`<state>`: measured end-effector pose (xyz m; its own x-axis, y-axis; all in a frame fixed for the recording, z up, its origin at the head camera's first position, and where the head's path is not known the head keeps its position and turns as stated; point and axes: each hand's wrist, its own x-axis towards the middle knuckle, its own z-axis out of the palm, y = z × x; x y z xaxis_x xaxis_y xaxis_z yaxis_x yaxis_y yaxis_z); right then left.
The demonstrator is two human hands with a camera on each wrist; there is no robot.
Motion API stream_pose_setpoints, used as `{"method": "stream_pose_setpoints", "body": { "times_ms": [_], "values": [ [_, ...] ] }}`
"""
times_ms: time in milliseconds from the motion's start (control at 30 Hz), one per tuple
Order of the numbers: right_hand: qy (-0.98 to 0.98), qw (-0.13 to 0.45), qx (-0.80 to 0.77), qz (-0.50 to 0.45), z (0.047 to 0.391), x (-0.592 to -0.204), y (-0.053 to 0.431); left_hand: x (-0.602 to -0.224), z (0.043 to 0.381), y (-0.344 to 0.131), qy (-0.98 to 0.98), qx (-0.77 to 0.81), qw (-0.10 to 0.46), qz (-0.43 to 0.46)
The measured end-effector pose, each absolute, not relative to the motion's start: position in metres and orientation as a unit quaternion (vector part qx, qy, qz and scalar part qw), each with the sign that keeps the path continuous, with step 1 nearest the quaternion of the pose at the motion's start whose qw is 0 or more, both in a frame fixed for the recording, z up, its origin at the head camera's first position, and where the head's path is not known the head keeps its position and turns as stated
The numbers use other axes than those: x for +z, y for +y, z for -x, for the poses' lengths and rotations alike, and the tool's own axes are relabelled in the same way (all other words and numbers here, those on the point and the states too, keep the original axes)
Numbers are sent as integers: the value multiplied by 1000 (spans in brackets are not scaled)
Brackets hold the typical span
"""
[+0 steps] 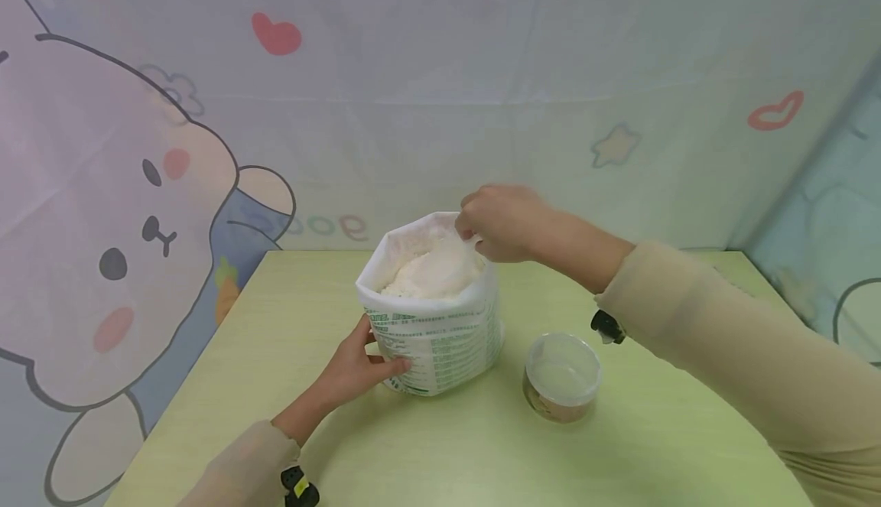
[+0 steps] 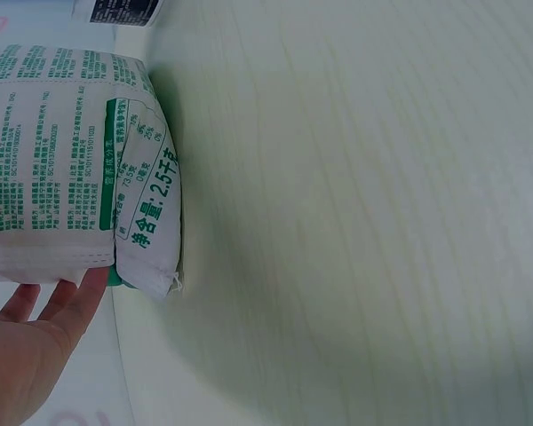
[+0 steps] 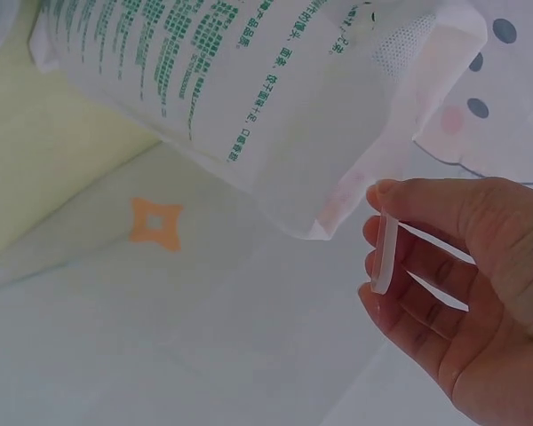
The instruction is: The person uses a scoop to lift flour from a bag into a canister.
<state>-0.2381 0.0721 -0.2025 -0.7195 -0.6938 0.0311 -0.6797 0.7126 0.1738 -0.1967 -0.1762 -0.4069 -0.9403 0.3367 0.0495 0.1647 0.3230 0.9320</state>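
A white flour bag (image 1: 440, 346) with green print stands with its top rolled outward, and pale flour (image 1: 430, 270) shows inside. My left hand (image 1: 351, 369) holds its lower left side, thumb across the front and fingers round the side. In the left wrist view, the fingers (image 2: 67, 311) lie against the bag. Over the bag's right rim, my right hand (image 1: 505, 224) pinches a translucent white plastic handle (image 3: 385, 256) between thumb and fingers. The handle's far end is hidden in the right wrist view; a smooth pale rounded shape shows on the flour below the hand.
To the bag's right, a clear round plastic tub (image 1: 560, 377) with a brown band stands on the pale green table (image 1: 427, 453). A printed cloth backdrop (image 1: 440, 132) hangs behind the table's far edge.
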Motion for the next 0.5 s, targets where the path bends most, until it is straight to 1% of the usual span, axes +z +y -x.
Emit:
{"method": "stream_pose_setpoints", "body": {
  "times_ms": [167, 500],
  "values": [
    [-923, 49, -75, -374, 238, -206, 68, -415, 201, -180, 811, 559, 73, -159],
    [-923, 38, -58, -378, 239, -214, 58, -415, 200, -181, 810, 560, 72, -160]
  ]
}}
